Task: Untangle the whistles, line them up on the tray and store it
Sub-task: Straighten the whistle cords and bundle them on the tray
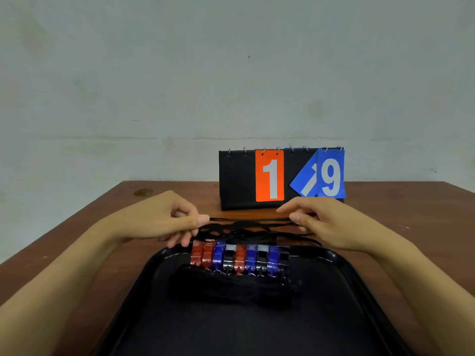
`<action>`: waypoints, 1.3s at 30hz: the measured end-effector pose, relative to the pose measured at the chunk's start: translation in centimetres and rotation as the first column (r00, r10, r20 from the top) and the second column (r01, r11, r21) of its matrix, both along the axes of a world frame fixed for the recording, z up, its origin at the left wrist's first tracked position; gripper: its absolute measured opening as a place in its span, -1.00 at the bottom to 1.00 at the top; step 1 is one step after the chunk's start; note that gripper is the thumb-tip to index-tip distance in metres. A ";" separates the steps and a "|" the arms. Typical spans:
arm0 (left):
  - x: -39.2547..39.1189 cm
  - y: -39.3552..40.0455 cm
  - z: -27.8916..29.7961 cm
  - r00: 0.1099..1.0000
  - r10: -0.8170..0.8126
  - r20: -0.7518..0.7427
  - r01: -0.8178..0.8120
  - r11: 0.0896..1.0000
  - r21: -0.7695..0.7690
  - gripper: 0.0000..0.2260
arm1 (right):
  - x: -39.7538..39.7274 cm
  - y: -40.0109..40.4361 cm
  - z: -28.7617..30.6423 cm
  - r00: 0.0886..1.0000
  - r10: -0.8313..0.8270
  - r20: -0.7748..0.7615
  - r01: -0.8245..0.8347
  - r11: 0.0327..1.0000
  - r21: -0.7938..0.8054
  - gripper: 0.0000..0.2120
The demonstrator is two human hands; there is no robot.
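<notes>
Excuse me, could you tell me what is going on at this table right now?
A person is sorting whistles. The left hand and right hand each pinch the tangled black cords, stretched between them above the brown wooden table. Nine red, blue and black plastic whistles already lie side by side in a row on the black plastic tray. A black flip scoreboard stands behind.

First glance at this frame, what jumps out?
The black flip scoreboard at the far side of the brown wooden table stands out, showing an orange 1 and a blue 9. Nearer, a row of red, blue and black plastic whistles lies side by side at the far end of the black plastic tray. Just beyond them, the left hand and right hand each pinch the tangled black cords stretched between them.
</notes>
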State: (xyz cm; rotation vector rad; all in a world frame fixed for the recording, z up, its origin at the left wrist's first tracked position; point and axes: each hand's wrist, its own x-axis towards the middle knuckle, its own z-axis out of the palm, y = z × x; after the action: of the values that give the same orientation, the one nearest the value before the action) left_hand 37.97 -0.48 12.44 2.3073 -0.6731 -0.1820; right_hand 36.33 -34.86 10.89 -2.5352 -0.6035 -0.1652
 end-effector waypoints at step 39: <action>0.7 -3.5 -3.6 0.940 -0.050 0.337 -0.026 0.976 0.217 -0.53 | -0.7 2.0 -0.8 0.986 0.156 0.067 -0.154 0.987 -0.034 -0.82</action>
State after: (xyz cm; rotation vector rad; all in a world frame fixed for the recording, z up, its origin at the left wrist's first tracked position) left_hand 38.65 -3.98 8.80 2.5769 -0.8775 0.1528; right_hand 35.67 -32.91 10.07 -2.5056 -0.8327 -0.1902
